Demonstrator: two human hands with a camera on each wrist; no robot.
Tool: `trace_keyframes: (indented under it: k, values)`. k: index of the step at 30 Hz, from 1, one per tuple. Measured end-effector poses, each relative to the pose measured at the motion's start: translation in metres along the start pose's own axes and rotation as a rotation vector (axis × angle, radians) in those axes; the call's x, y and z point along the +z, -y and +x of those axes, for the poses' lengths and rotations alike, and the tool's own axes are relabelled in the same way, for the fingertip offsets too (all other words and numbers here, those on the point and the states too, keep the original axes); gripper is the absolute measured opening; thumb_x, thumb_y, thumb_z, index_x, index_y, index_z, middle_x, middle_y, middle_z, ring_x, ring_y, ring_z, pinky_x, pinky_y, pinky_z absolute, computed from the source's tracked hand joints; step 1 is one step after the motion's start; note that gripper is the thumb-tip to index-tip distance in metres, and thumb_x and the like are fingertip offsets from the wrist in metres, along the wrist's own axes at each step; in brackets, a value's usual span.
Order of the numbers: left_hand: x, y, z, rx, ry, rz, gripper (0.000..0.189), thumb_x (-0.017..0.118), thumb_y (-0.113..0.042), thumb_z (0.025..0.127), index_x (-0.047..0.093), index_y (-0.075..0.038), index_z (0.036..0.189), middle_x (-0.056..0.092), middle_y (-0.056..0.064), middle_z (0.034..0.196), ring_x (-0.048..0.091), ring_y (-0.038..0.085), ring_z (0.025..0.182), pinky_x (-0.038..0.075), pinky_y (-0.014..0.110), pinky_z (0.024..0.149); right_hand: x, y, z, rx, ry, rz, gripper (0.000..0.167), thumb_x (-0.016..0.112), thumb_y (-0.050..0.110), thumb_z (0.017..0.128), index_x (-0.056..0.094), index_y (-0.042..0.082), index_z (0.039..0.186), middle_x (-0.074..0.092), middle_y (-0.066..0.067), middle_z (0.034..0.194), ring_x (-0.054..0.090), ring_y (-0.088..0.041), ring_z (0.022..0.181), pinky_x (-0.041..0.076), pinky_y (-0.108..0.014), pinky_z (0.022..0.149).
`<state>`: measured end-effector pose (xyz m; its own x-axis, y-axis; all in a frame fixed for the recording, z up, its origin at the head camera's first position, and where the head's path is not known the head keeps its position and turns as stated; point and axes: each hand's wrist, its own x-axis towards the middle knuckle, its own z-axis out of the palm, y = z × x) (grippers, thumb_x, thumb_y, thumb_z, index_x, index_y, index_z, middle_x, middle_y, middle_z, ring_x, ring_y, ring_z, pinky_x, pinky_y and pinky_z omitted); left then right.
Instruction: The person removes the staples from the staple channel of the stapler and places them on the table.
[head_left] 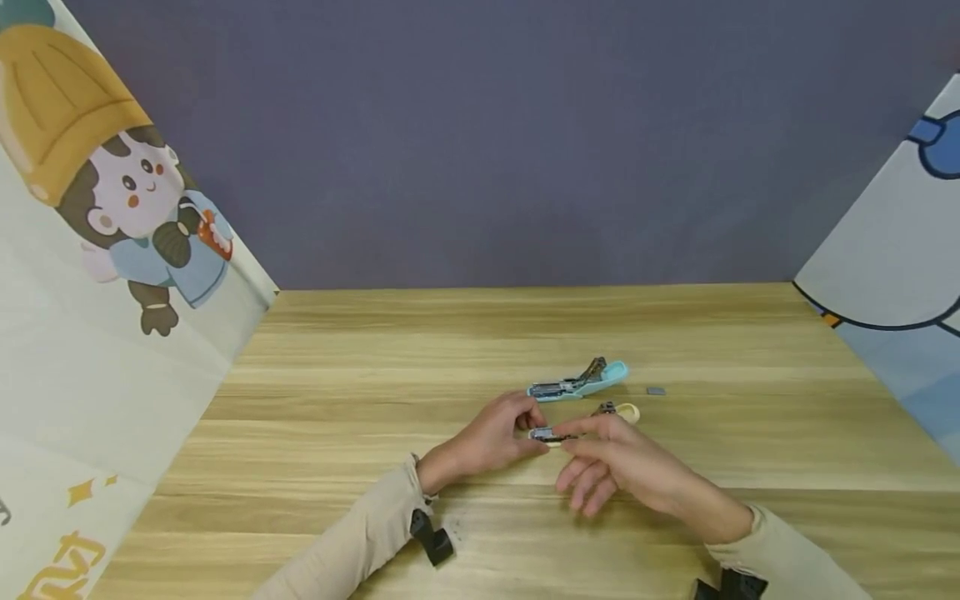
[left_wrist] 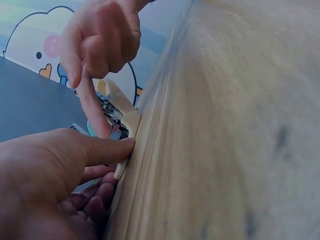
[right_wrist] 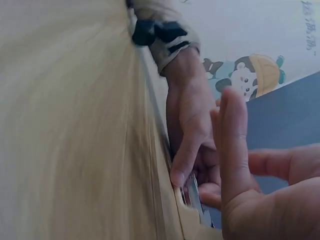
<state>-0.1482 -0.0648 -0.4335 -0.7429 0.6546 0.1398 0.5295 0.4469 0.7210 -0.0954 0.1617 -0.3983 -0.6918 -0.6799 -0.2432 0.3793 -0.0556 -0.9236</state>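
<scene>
A cream stapler (head_left: 628, 412) lies opened out on the wooden table, with its metal insides showing. My left hand (head_left: 495, 435) holds its near-left end between thumb and fingers; in the left wrist view the thumb presses the cream edge (left_wrist: 131, 122). Over the middle of the stapler is my right hand (head_left: 626, 458). Its extended index finger (left_wrist: 92, 107) reaches down to the metal part beside the left thumb, while the other fingers hang loosely bent. In the right wrist view, part of the stapler (right_wrist: 189, 217) is hidden behind my right hand (right_wrist: 270, 205).
Just behind lies a light blue stapler (head_left: 611, 375), also opened, its metal part raised. A small grey strip, perhaps staples (head_left: 656, 391), is to its right. The wooden table (head_left: 360, 350) meets a dark back panel (head_left: 480, 150), with printed panels at both sides.
</scene>
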Motion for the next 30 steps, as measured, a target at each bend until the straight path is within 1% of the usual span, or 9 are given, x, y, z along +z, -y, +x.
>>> trace_keyframes:
  k: [3,6,11,18,21,24,27,30]
  values:
    - [-0.003,0.001,0.000,0.011,0.021,-0.019,0.021,0.082,-0.009,0.082,0.066,-0.008,0.096,0.062,-0.001,0.092,0.054,0.010,0.085,0.048,0.019,0.076,0.000,-0.001,0.002,-0.011,0.028,0.107,0.061,0.046,0.012,0.105,0.016,-0.021,0.145,0.073,-0.018,0.093,0.073,-0.017,0.070,0.059,-0.030,0.064]
    - [-0.004,0.003,0.000,0.020,0.039,-0.034,0.021,0.081,-0.007,0.082,0.066,-0.007,0.097,0.063,0.000,0.094,0.055,0.010,0.086,0.048,0.019,0.078,0.003,-0.003,0.003,-0.023,0.001,0.141,0.059,0.046,0.010,0.104,0.017,-0.022,0.144,0.073,-0.015,0.090,0.072,-0.014,0.069,0.059,-0.027,0.065]
    - [-0.004,0.003,0.000,0.026,0.026,-0.019,0.021,0.081,-0.007,0.082,0.066,-0.008,0.097,0.063,-0.001,0.094,0.054,0.009,0.086,0.048,0.019,0.078,0.009,-0.005,0.005,-0.009,-0.112,0.092,0.060,0.053,0.009,0.100,0.023,-0.019,0.144,0.072,-0.013,0.086,0.071,-0.014,0.066,0.059,-0.027,0.063]
    - [0.000,0.001,-0.002,0.010,0.001,0.005,0.021,0.081,-0.009,0.082,0.065,-0.009,0.096,0.061,-0.003,0.093,0.053,0.008,0.085,0.047,0.018,0.076,0.014,-0.010,0.006,-0.056,-0.191,0.003,0.059,0.058,0.009,0.098,0.029,-0.018,0.141,0.072,-0.015,0.085,0.071,-0.016,0.066,0.060,-0.031,0.063]
    - [0.001,0.000,-0.002,0.003,-0.001,0.009,0.021,0.081,-0.010,0.082,0.065,-0.010,0.096,0.060,-0.003,0.093,0.052,0.008,0.085,0.047,0.018,0.076,0.015,-0.011,0.007,-0.059,-0.223,-0.056,0.057,0.059,0.009,0.097,0.032,-0.018,0.140,0.071,-0.018,0.084,0.071,-0.019,0.065,0.060,-0.035,0.063]
    - [0.001,0.001,-0.002,0.007,-0.002,0.013,0.021,0.081,-0.010,0.083,0.064,-0.010,0.095,0.060,-0.003,0.093,0.052,0.008,0.084,0.047,0.018,0.076,0.015,-0.009,0.010,-0.063,-0.243,-0.158,0.052,0.058,0.009,0.097,0.037,-0.018,0.137,0.070,-0.023,0.083,0.071,-0.023,0.063,0.060,-0.040,0.061]
    - [0.001,0.001,-0.002,0.017,-0.005,0.008,0.019,0.080,-0.010,0.084,0.064,-0.011,0.095,0.059,-0.003,0.092,0.052,0.008,0.084,0.047,0.019,0.075,0.017,-0.005,0.015,-0.070,-0.275,-0.305,0.042,0.057,0.009,0.099,0.045,-0.016,0.131,0.070,-0.022,0.080,0.070,-0.027,0.061,0.059,-0.043,0.058]
    - [0.000,0.002,-0.003,0.022,-0.013,0.006,0.018,0.079,-0.011,0.085,0.064,-0.012,0.095,0.059,-0.003,0.092,0.053,0.010,0.084,0.047,0.019,0.075,0.023,-0.001,0.021,-0.097,-0.333,-0.494,0.029,0.058,0.008,0.099,0.056,-0.011,0.121,0.069,-0.016,0.072,0.068,-0.027,0.056,0.058,-0.040,0.053]
